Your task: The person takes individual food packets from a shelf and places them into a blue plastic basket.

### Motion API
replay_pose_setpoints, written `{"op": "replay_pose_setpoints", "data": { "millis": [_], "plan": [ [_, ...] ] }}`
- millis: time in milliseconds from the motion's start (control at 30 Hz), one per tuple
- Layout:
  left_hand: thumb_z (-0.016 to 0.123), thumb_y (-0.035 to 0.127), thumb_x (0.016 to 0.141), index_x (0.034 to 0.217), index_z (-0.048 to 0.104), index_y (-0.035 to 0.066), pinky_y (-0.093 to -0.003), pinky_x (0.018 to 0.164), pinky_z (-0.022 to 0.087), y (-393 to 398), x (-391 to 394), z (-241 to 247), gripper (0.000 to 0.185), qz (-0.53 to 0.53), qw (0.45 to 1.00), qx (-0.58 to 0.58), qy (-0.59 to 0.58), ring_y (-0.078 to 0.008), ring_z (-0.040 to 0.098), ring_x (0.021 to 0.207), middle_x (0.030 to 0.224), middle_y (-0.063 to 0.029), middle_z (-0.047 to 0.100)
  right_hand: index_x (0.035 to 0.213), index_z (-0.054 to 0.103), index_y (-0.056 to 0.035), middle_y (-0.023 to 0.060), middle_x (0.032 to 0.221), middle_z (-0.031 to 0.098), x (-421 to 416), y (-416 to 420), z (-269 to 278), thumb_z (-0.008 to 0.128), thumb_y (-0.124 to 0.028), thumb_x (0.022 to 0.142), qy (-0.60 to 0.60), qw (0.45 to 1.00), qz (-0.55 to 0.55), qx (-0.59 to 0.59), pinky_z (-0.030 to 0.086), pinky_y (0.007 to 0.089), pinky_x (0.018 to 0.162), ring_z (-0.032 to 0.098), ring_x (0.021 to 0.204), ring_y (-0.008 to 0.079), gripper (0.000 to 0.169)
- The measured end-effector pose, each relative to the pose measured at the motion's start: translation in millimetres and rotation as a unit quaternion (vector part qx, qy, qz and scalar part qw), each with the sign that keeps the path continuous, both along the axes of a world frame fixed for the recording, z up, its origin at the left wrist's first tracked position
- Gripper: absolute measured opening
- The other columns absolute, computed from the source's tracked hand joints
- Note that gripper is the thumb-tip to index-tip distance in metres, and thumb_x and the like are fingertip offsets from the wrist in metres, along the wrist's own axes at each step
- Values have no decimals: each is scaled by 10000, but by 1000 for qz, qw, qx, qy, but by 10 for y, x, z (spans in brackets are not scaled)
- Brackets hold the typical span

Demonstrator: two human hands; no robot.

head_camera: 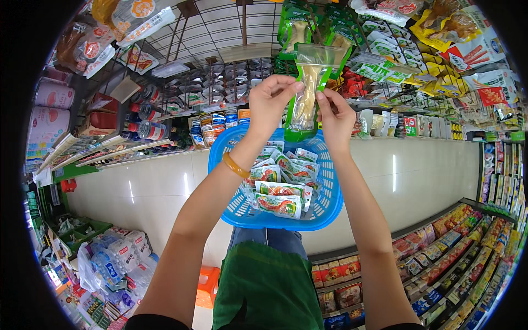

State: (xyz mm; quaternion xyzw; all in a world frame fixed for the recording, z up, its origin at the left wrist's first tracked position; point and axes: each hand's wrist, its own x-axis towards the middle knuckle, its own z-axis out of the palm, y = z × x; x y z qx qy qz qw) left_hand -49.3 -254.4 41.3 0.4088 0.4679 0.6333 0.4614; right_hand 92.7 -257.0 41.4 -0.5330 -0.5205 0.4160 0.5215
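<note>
Both hands pinch the edges of one green-bordered snack pouch (305, 99) with a clear window showing pale contents. My left hand (274, 99) grips its left edge, an amber-coloured bangle on that wrist. My right hand (336, 113) has the right edge between thumb and fingers. Similar green pouches (342, 31) hang on the rack just behind. Below the hands is a blue plastic basket (275, 222) with many small white, red and green snack packets (278, 205) lying in it.
A wire rack (218, 20) with hanging snack packs spans the front. Bottles (150, 130) stand on shelves at the left. Tiered shelves of packaged food (437, 243) line the lower right. An orange plastic stool (207, 286) and wrapped water bottles (109, 264) are lower left.
</note>
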Motion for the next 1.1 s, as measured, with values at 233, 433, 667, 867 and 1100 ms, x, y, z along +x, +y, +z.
{"op": "replay_pose_setpoints", "data": {
  "millis": [233, 433, 667, 867, 1100],
  "plan": [
    [694, 65, 789, 892, 642, -12, -193, 646, 476, 4, 29, 19, 139, -15, 1000, 1, 0, -64, 606, 715, 800, -51, 672, 942, 636, 0, -18, 673, 544, 7, -73, 28, 631, -125, 858, 58, 998, -5, -2, 354, 188, 447, 438, 522, 32, 151],
    [686, 67, 800, 917, 632, -17, -195, 667, 477, 94, 3, -47, 154, -15, 1000, -7, -19, -83, 621, 762, 838, -73, 674, 940, 641, 1, -25, 662, 542, -12, 58, 60, 643, -123, 849, 57, 998, -2, -31, 340, 185, 446, 433, 523, 28, 153],
    [688, 69, 797, 897, 635, -26, -185, 641, 469, 276, 24, -105, 147, 5, 1000, -17, -13, -65, 605, 719, 806, -58, 671, 923, 654, 8, -25, 659, 549, -18, 268, -31, 648, -130, 845, 43, 998, -12, -42, 326, 190, 459, 423, 537, 27, 159],
    [674, 66, 811, 939, 616, -32, -198, 668, 486, 449, 5, -228, 171, -5, 1000, -12, -15, -103, 629, 781, 855, -96, 672, 925, 646, 30, -5, 674, 578, 33, 554, -156, 660, -127, 830, -27, 1000, -4, -4, 351, 196, 474, 449, 543, 45, 183],
    [673, 73, 804, 896, 630, -37, -186, 596, 452, 734, -53, -306, 150, 22, 999, -41, 23, -53, 582, 680, 769, -47, 656, 913, 648, 40, 45, 694, 630, 20, 891, -251, 645, -135, 836, -35, 999, 33, -8, 455, 222, 512, 547, 563, 68, 191]
  ]
}}
